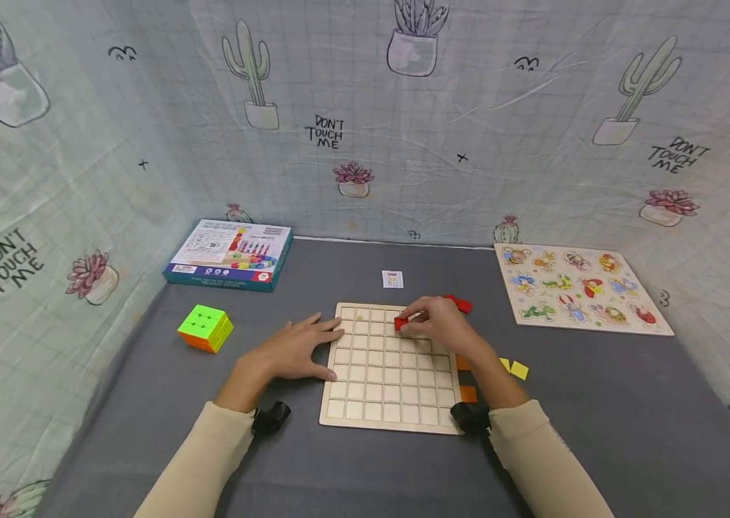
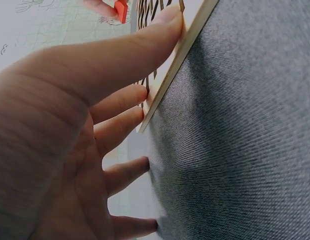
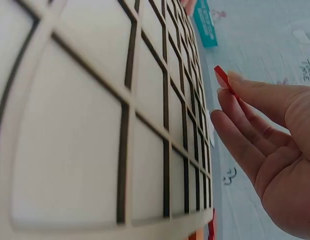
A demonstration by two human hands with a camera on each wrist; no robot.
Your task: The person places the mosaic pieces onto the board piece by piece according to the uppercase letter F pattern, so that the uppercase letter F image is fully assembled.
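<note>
Can't count the flat red square tiles [image 1: 464, 306], partly covered by the bare right hand [image 1: 440, 322], or the flat orange tiles [image 1: 468, 394], partly behind the bare right forearm [image 1: 497, 374]. Can't read the small white printed paper card [image 1: 393, 279] at such tiny size. In the right wrist view, lose part of the pale wooden grid board [image 3: 70, 150] to blur and the left edge.

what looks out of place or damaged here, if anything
Nothing looks spilled or damaged. Slightly untidy: red tiles, orange tiles and yellow tiles lie loosely strewn, not neatly stacked, beside the wooden grid board, on its right.
</note>
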